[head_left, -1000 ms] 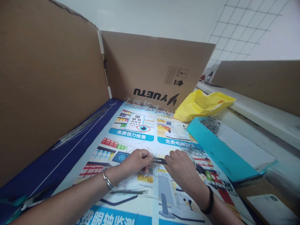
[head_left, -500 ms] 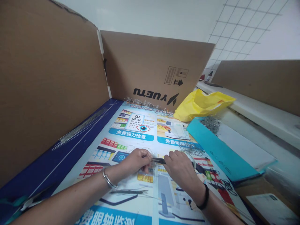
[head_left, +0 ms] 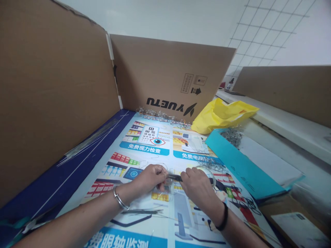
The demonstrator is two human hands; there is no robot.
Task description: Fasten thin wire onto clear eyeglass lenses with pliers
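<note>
My right hand [head_left: 195, 182] is wrapped round dark pliers [head_left: 175, 177], whose narrow tips point left. At those tips, my left hand [head_left: 154, 176] pinches a thin wire that is hard to make out. Both hands are over the printed poster [head_left: 144, 160]. Below my left hand lies a small bundle of thin wires [head_left: 143, 211]. Just beyond my right hand, a round clear dish [head_left: 207, 172] is partly hidden, with tangled wire pieces [head_left: 210, 164] beside it.
Cardboard panels [head_left: 165, 72] stand at the back and left. Long straight wires [head_left: 88, 139] lie at left, teal-handled scissors [head_left: 24, 225] at lower left. A yellow bag [head_left: 222, 115] and teal box [head_left: 243, 172] sit at right, near black loops [head_left: 238, 196].
My right hand has shifted very slightly, showing more of the round dish behind it. My left hand keeps its pinch at the plier tips.
</note>
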